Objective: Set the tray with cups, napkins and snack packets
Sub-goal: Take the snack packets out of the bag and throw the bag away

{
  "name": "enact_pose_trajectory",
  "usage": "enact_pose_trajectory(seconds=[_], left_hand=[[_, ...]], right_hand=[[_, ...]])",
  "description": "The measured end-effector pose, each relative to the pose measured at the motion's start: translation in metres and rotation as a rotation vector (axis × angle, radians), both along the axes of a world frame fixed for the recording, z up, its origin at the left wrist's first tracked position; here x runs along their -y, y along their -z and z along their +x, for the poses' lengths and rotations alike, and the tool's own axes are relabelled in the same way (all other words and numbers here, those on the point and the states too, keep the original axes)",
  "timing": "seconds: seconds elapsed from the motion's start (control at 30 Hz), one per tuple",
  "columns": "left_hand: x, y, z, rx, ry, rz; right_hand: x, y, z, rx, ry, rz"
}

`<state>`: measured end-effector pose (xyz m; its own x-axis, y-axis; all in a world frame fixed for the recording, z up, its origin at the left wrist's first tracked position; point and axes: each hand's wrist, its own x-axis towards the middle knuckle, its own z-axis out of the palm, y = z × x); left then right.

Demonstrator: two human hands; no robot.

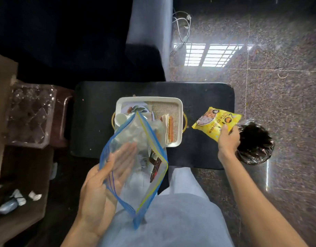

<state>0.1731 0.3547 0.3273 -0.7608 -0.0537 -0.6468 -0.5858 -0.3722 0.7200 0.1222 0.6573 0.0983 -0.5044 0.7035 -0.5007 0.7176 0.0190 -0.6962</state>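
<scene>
Right hand (228, 139): fingers pinch yellow snack packet (216, 122) by one corner, bin (255, 145) just beyond; may drop in; left hand (107, 177) spread inside bag (134, 157); contents may spill.

The left hand (107, 177) was held flat and open, palm up, with its fingers (125, 152) straight and pointing away from the body. The right arm (257, 200) reached far out to the right side, and the right hand (228, 139) was closed, thumb on top.
</scene>
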Motion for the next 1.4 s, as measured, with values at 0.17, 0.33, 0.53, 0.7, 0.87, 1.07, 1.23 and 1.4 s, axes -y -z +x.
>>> enact_pose_trajectory(seconds=[0.17,0.33,0.53,0.7,0.87,1.07,1.23,1.4], left_hand=[[-0.007,0.01,0.007,0.01,0.015,-0.03],[-0.011,0.02,0.009,0.023,-0.005,-0.016],[-0.018,0.027,0.007,0.053,-0.003,0.005],[-0.026,0.026,0.002,0.078,-0.037,0.03],[-0.034,0.02,-0.006,0.077,-0.02,0.026],[-0.049,0.017,-0.013,0.067,0.047,-0.025],[-0.058,0.02,-0.011,0.033,0.084,-0.007],[-0.06,0.022,-0.011,-0.005,0.106,0.018]], right_hand=[[0.006,0.069,-0.001,0.106,0.316,-0.286],[0.013,0.097,0.004,0.09,0.481,-0.552],[0.01,0.103,0.023,0.198,0.399,-0.623],[0.004,0.064,0.05,0.408,0.179,-0.293],[0.017,-0.053,0.04,-0.022,-0.179,-0.133],[0.048,-0.207,0.037,-0.65,-1.13,-0.118],[0.088,-0.199,0.013,-0.134,-2.031,0.367],[0.116,-0.172,-0.004,0.131,-2.307,0.82]])
